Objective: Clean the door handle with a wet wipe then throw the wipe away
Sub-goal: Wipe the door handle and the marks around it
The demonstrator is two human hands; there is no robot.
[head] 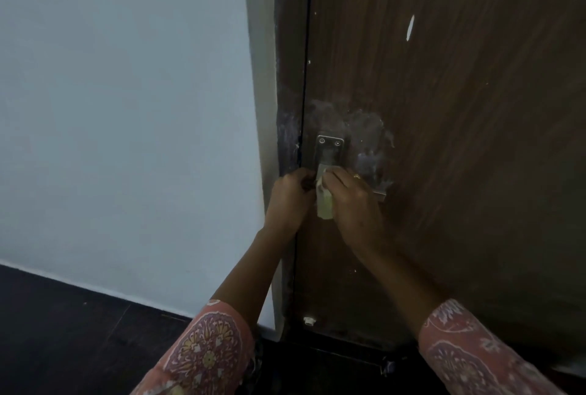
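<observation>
- Door (459, 109): dark brown wood grain, shut against its frame; a pale smeared patch surrounds the handle fitting, and a white chip shows higher up on the panel.
- Door handle (329, 149): metal backplate with two screws at the top, set near the door's left edge. The lever is mostly hidden by the hands; only its squared tip shows at the right.
- Wet wipe (325, 203): pale, bunched, pressed over the handle just below the backplate; a fold hangs down between the two hands.
- Right hand (352, 201): fingers closed over the wipe, clamping it against the lever; a ring (356, 176) shows on one finger.
- Left hand (293, 195): curled at the door edge just beside the wipe, fingers drawn together; whether it grips the wipe's end or the lever cannot be told.
- Both forearms reach up from patterned pink sleeves (206, 353).
- Wall (126, 109) to the left is plain pale; floor (63, 331) is dark.
- Small white fitting (308, 320) sits low on the door near the edge.
</observation>
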